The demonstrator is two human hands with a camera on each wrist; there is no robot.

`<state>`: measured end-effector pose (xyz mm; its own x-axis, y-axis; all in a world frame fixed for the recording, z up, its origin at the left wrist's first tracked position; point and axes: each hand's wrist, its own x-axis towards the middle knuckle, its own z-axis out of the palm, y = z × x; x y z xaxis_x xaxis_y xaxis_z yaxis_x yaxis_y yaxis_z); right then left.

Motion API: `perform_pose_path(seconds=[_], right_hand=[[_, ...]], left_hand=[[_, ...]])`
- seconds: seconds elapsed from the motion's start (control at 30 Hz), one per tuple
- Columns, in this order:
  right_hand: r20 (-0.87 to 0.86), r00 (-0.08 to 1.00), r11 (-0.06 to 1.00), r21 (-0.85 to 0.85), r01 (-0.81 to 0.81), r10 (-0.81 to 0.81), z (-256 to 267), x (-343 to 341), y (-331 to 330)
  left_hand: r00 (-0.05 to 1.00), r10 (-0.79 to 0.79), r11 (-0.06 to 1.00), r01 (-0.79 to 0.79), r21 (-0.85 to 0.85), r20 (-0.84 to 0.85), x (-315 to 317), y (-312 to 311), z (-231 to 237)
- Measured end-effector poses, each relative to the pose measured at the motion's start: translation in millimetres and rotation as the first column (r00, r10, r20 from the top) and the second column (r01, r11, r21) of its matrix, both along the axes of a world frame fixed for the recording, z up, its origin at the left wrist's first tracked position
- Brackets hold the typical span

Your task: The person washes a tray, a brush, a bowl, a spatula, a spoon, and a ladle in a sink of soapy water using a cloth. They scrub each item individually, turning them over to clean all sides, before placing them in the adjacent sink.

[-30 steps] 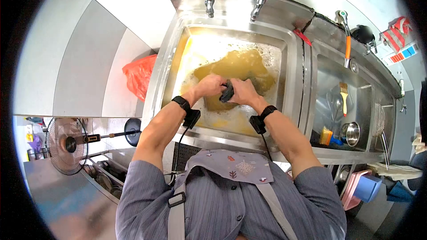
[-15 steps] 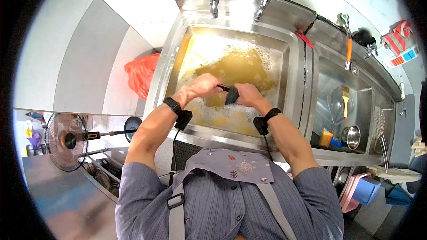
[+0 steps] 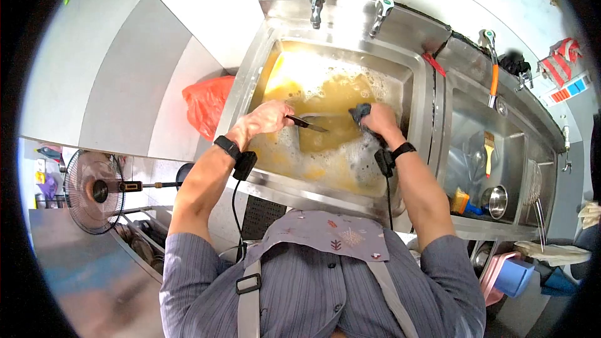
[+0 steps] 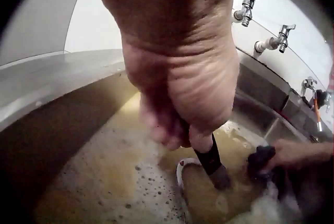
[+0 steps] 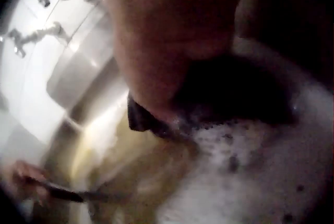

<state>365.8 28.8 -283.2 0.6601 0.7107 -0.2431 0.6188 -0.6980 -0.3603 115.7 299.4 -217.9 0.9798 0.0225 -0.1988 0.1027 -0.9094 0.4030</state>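
My left hand (image 3: 266, 117) grips the black handle of a knife (image 3: 305, 123) over the left part of the soapy sink. Its metal blade points right, low over the murky water, and shows behind the handle in the left wrist view (image 4: 222, 178). My right hand (image 3: 380, 120), to the right and apart from the knife, clutches a dark grey scrubbing cloth (image 3: 359, 112) bunched in its fingers. Below the left hand, the pale curved rim of a mostly submerged thing (image 4: 180, 178) breaks the surface.
Cloudy yellow-brown water with foam fills the steel sink (image 3: 421, 106). Two taps (image 3: 318, 1) stand at its back. In the right-hand basin lie a brush (image 3: 488, 150) and a small steel pot (image 3: 494, 201). A red plastic bag (image 3: 206, 106) is beside the sink at left.
My hands were close together with the cloth against the knife. They have since drawn apart: the right hand took the cloth rightward off it, the left hand shifted left with the knife, whose blade now shows.
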Motion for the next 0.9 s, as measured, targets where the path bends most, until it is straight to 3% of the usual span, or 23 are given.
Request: perform_pose_path(seconds=[0.03,0.07,0.13,0.2,0.27,0.33,0.4,0.47,0.5,0.53,0.6,0.63,0.67,0.7,0.73,0.8,0.83,0.87,0.9], right_hand=[[-0.117,0.993,0.999,0.044,0.012,-0.007,34.3,-6.1,3.2],[-0.114,0.993,0.999,0.043,0.016,-0.011,48.1,-10.1,6.9],[-0.365,0.922,0.948,0.319,-0.004,0.127,61.2,-16.8,10.6],[-0.51,0.829,0.941,0.334,-0.055,0.23,59.3,-28.2,23.0],[-0.452,0.83,0.915,0.372,-0.156,0.325,52.5,-50.4,33.8],[-0.246,0.87,0.886,0.305,-0.349,0.428,49.0,-65.8,39.4],[-0.283,0.855,0.877,0.35,-0.33,0.435,39.9,-68.1,38.1],[-0.238,0.855,0.876,0.274,-0.397,0.462,23.1,-68.9,31.8],[-0.126,0.862,0.856,0.256,-0.45,0.491,13.0,-67.0,29.5],[-0.121,0.859,0.852,0.258,-0.456,0.497,-4.6,-57.7,27.6],[-0.069,0.881,0.882,-0.031,-0.47,0.467,-33.8,-41.6,18.8],[-0.071,0.88,0.881,-0.029,-0.472,0.47,-30.7,-37.2,17.8],[-0.132,0.898,0.868,-0.23,-0.44,0.42,-24.5,-30.4,19.1],[-0.178,0.917,0.814,-0.422,-0.4,0.358,-17.4,-23.4,20.9],[-0.174,0.916,0.814,-0.421,-0.4,0.361,-16.4,-14.9,20.3],[-0.191,0.961,0.924,-0.289,-0.25,0.2,-16.2,-1.1,13.7],[-0.256,0.963,0.96,-0.236,-0.152,0.089,-10.6,7.3,12.2],[-0.255,0.963,0.96,-0.239,-0.148,0.086,-6.1,12.1,12.8],[-0.29,0.955,0.991,-0.099,-0.094,0.061,-2.8,14.6,12.5]], left_hand=[[1.0,-0.003,1.0,0.003,-0.004,-0.001,1.2,-1.9,-5.7],[0.999,-0.005,1.0,0.005,-0.01,-0.039,6.4,-3.7,-8.7],[0.997,-0.018,1.0,0.017,-0.017,-0.076,16.8,-13.0,-10.0],[0.999,-0.03,0.996,0.031,-0.088,0.011,23.2,-27.3,0.3],[0.998,0.023,0.994,-0.028,-0.11,-0.052,29.8,-34.4,12.2],[0.994,-0.084,0.993,0.089,-0.08,0.069,31.5,-33.9,8.3],[0.997,-0.064,0.996,0.066,-0.059,0.032,29.2,-30.2,14.4],[0.999,0.018,0.993,-0.023,-0.117,-0.047,23.2,-27.7,17.2],[0.999,0.021,0.993,-0.027,-0.119,-0.049,19.7,-26.8,16.2],[1.0,0.01,0.993,-0.013,-0.119,-0.024,17.4,-20.5,11.6],[1.0,0.004,0.993,-0.005,-0.118,-0.005,9.5,-11.6,4.8],[0.997,0.082,0.965,-0.079,-0.249,0.002,5.9,-9.0,2.6],[0.987,0.158,0.915,-0.146,-0.375,0.0,3.3,-4.8,-2.9],[0.987,0.158,0.917,-0.146,-0.372,0.002,1.0,-2.5,-8.7],[0.974,0.221,0.889,-0.18,-0.422,0.051,-1.1,-4.7,-11.7],[0.954,0.283,0.855,-0.208,-0.476,0.093,-5.6,-7.2,-17.8],[0.917,0.374,0.75,-0.387,-0.536,-0.139,-4.5,-17.7,5.8],[0.828,0.422,0.625,-0.56,-0.544,-0.368,-2.6,-23.4,17.1],[0.796,0.43,0.605,-0.604,-0.519,-0.426,0.3,-19.6,8.0]])
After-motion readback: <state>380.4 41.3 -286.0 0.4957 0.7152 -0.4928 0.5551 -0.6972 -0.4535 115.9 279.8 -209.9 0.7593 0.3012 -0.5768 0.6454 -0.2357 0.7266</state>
